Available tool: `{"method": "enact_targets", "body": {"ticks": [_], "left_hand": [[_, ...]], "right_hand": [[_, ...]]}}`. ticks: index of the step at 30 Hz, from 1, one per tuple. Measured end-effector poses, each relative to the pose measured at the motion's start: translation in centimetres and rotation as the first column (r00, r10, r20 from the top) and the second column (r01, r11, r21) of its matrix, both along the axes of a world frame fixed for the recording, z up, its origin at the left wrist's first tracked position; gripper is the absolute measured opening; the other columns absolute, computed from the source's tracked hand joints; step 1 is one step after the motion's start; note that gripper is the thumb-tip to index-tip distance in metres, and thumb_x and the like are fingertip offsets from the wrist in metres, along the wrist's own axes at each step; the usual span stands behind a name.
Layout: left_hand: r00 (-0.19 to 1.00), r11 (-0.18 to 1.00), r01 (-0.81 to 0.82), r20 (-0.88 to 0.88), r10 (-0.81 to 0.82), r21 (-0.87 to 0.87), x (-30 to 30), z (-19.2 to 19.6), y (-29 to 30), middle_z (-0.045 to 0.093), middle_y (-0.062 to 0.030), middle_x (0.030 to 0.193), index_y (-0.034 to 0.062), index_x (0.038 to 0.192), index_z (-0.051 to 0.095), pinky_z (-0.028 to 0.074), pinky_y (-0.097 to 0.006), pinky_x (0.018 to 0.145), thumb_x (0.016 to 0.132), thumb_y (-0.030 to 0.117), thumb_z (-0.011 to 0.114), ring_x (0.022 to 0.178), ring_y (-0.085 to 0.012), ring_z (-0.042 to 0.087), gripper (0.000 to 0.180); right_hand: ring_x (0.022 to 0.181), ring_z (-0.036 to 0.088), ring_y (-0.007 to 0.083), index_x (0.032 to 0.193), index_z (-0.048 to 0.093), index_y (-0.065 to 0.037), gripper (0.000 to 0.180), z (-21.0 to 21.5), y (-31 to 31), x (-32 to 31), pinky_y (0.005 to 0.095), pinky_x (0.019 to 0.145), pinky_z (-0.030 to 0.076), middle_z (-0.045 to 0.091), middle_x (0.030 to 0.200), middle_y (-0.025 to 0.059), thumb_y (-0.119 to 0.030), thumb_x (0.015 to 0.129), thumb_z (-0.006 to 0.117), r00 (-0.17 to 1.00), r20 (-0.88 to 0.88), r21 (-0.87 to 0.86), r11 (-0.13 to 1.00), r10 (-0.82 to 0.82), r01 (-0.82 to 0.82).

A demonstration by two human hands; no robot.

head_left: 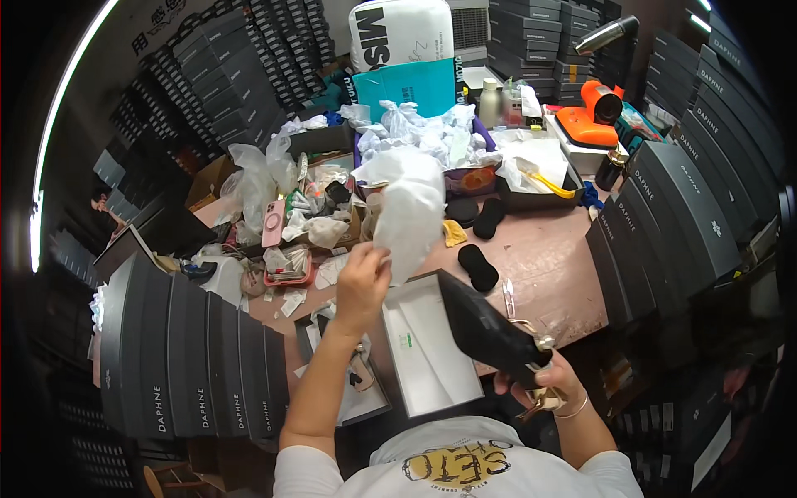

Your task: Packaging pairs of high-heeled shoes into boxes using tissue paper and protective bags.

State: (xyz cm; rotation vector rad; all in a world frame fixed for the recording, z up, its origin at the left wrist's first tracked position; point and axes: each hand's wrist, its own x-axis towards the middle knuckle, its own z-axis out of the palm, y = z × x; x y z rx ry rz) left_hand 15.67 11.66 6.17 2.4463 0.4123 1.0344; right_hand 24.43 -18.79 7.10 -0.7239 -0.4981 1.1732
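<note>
Paper [407, 220] is sitting pinched in my left hand [365, 286], probably flimsy; my right hand [559, 378] is gripping the stiff-looking shoe [488, 324] around its heel end, best spot imo, by the box [419, 390].

open box [462, 383] at desk [552, 278] front | shoe [481, 324] right of it | snips [508, 297] behind shoe | shoebox rows left [183, 357], right [672, 216] | paper heap [423, 137] behind box | phone [272, 222] back-left

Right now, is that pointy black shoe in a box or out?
Out: the right hand grips the black pointed-toe shoe by its gold-trimmed end, and no box walls surround it.
</note>
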Motion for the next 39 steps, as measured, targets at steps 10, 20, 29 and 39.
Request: {"method": "enact_targets", "body": {"ticks": [10,20,29,39], "left_hand": [[0.998,0.997,-0.008,-0.067,0.003,-0.073,-6.8,-7.4,-7.6,0.053,-0.0166,0.120,-0.0030,0.111,0.055,0.051,-0.031,0.068,0.074,-0.006,0.062,0.082,-0.0264,0.062,0.038],[0.978,0.978,0.210,0.016,-0.210,-0.015,-4.9,-4.5,-6.8,0.058,-0.0158,0.105,0.0031,0.119,0.055,0.050,-0.038,0.076,0.069,-0.006,0.064,0.088,-0.0322,0.062,0.052],[0.894,0.892,0.443,0.120,-0.432,-0.090,-3.3,-2.5,-14.0,0.062,-0.0105,0.083,0.0054,0.111,0.066,0.050,-0.035,0.059,0.065,-0.006,0.063,0.069,-0.0268,0.062,0.047],[0.726,0.697,0.647,-0.030,-0.687,-0.309,-3.7,-4.9,-19.1,0.061,-0.0141,0.095,0.0000,0.118,0.057,0.052,-0.035,0.067,0.073,0.004,0.070,0.080,-0.0320,0.063,0.047]], "right_hand": [[0.072,0.058,0.0110,0.105,0.056,0.002,0.021,-9.5,9.3,-0.1,0.0265,0.064,0.048,0.061,0.086,0.0049,-0.011,0.088,0.056,0.810,0.586,-0.309,0.922,-0.007,0.232],[0.077,0.059,0.0127,0.119,0.050,0.001,0.035,-8.9,9.4,-1.6,0.0272,0.067,0.048,0.059,0.093,0.0053,-0.012,0.088,0.060,0.880,0.464,-0.395,0.913,0.102,0.103],[0.113,0.055,0.0268,0.118,0.055,-0.002,0.029,-14.6,13.0,-2.4,0.0386,0.101,0.044,0.055,0.122,0.0151,-0.015,0.092,0.056,0.855,0.046,0.032,0.856,-0.517,0.516],[0.120,0.050,0.0336,0.129,0.049,-0.004,0.046,-9.1,11.5,0.2,0.0396,0.106,0.036,0.053,0.127,0.0197,-0.010,0.086,0.062,0.105,0.993,-0.004,0.862,-0.057,0.506]]}}
